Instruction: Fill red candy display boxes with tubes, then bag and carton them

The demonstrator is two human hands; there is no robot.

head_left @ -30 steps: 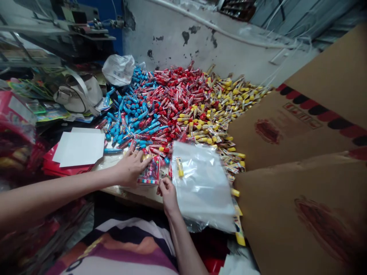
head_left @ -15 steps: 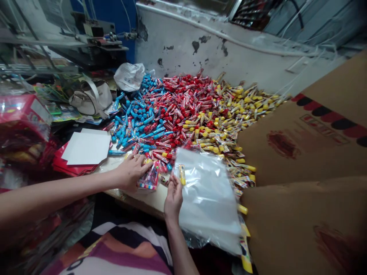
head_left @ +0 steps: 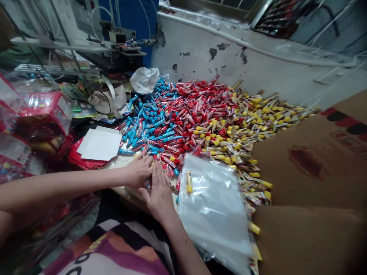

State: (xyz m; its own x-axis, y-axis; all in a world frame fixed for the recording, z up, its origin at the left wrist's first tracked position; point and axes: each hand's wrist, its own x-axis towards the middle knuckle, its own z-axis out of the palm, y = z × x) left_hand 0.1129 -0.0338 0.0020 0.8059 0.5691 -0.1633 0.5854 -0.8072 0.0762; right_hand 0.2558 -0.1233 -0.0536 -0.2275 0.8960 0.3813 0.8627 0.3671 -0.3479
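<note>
1. The left hand (head_left: 139, 171) is open and released, palm down, fingers slightly spread and pointing right, resting at the near edge of the candy heap on the table
2. The right hand (head_left: 158, 194) is open too, almost flat, fingers pointing away from the person, its fingertips touching the red tubes (head_left: 169, 162) and its side just beside the left hand; neither hand is clenched
3. Something small lies between the hands, too hidden to name, so whether either hand grasps it cannot be told
4. Just right of the right hand lies a clear bag (head_left: 215, 217), thin, glossy and creased, its long axis running from the person toward the heap and tilting slightly
5. A yellow tube (head_left: 189, 181) lies in the bag near its top edge, long axis pointing away from the person
6. The heap is sorted loosely by colour: blue tubes (head_left: 146, 122) at left, red in the middle, yellow tubes (head_left: 266, 114) at right, all slim, shiny and pointing every way
7. Left of the heap are white sheets (head_left: 99, 144) on red card (head_left: 83, 160), with a cream handbag (head_left: 107, 100) beyond
8. Brown cardboard (head_left: 309, 164) stands at right, and a stained white wall (head_left: 229, 49) rises behind
</note>
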